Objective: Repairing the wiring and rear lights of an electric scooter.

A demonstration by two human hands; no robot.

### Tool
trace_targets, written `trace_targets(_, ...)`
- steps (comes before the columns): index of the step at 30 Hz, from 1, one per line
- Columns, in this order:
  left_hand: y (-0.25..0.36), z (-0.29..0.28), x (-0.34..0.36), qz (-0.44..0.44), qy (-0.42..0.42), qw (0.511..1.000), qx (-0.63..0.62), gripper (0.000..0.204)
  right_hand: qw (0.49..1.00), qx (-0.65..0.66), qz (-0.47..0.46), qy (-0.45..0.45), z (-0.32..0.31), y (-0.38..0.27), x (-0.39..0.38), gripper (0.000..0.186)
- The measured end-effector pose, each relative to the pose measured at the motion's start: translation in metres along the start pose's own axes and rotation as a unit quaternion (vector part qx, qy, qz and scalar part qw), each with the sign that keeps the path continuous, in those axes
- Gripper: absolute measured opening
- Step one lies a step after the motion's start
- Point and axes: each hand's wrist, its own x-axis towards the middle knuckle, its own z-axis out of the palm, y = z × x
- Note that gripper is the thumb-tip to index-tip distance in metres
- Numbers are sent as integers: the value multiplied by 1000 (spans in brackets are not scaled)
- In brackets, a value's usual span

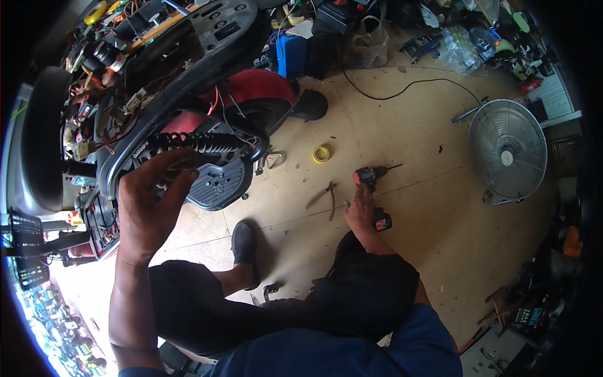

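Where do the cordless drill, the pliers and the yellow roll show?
Cordless drill point(369, 175): head view, on its body above the handle.
Pliers point(330, 188): head view, at the pivot.
Yellow roll point(321, 161): head view, on the lower edge of its ring.

Coil spring: dark metal, slight gloss
Drill: matt plastic
Fender: smooth red plastic, by its look
Fan: metal wire
Floor: smooth, faint sheen
Trousers: matt cloth

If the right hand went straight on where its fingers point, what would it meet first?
Most likely the drill: the right hand already looks close to or against it, though depth is unclear.
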Motion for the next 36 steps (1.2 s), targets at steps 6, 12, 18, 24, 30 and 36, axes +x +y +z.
trace_targets(6, 6, -2, -6, -1, -25, 999, 25, 31, 992, -108, 68, 19, 0, 41, -32, 67)
trace_targets(12, 9, -5, -11, 15, -73, 994, 79, 30, 993, 83, 45, -64, 37, -9, -8, 52)
trace_targets(18, 10, 1, -12, 18, -85, 991, 105, 29, 977, 95, 140, -127, 64, -23, 22, 29)
trace_targets(24, 5, -1, -16, 23, -95, 985, 142, 27, 998, -31, -41, 24, 53, -8, 36, 31)
trace_targets(30, 2, 9, -8, 43, -122, 981, 143, 27, 980, -167, -83, -76, 68, -21, 7, 40)
trace_targets(36, -1, 11, -6, 42, -132, 981, 139, 27, 979, -109, -159, -64, 81, 9, 11, 41)
